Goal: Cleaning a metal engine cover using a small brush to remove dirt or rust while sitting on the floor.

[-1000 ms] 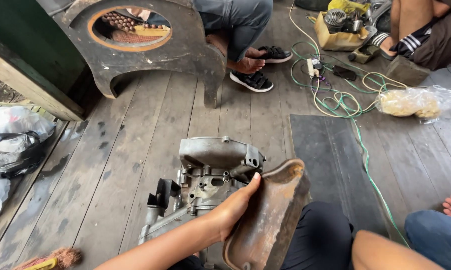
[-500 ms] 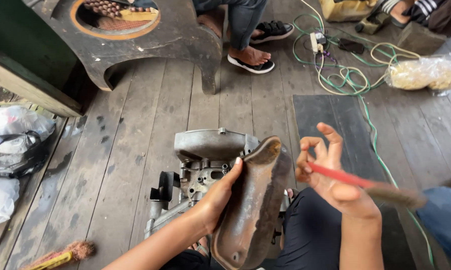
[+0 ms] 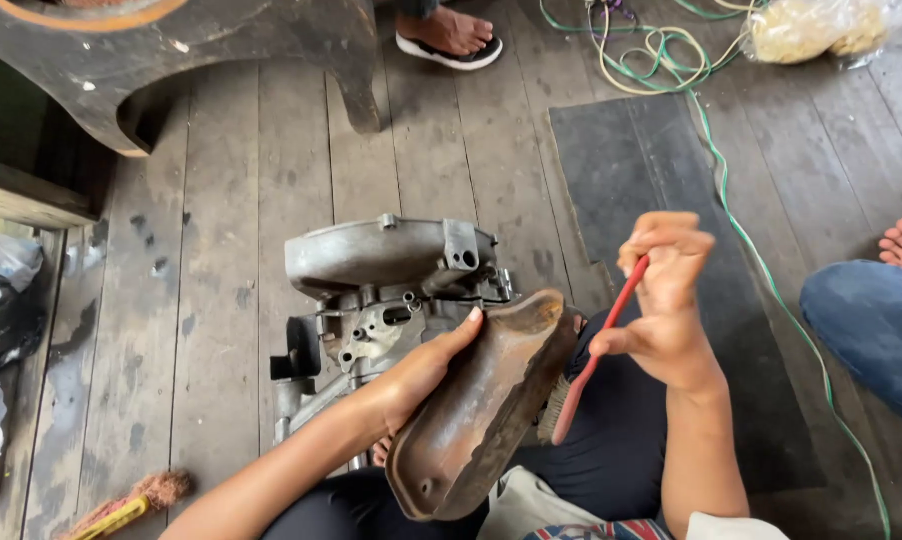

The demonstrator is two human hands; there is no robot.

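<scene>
Rusty brown metal cover (image 3: pixel 481 400): curved, dished, standing tilted on edge over the lap, leaning against a grey engine block (image 3: pixel 386 285). Red-handled brush (image 3: pixel 596 355): slanting downward, bristles (image 3: pixel 551 410) lying against the cover's rim. Engine block: sitting upright on wooden floorboards.

Grey, weathered floorboards (image 3: pixel 221 230) carry everything here, and a dark rubber mat (image 3: pixel 661 160) lies flat on them just beyond the right hand (image 3: pixel 666 300). A green cable (image 3: pixel 761 270) snakes across the mat's far edge to the right of that hand, running up to a coil of cords (image 3: pixel 641 50) and a clear bag of pale stuff (image 3: pixel 811 28) well beyond it. A grey metal engine (image 3: pixel 381 290) stands on the boards just beyond the left hand (image 3: pixel 426 370), with a small brush (image 3: pixel 136 500) and crumpled plastic bags (image 3: pixel 1 310) well to that hand's left.
</scene>
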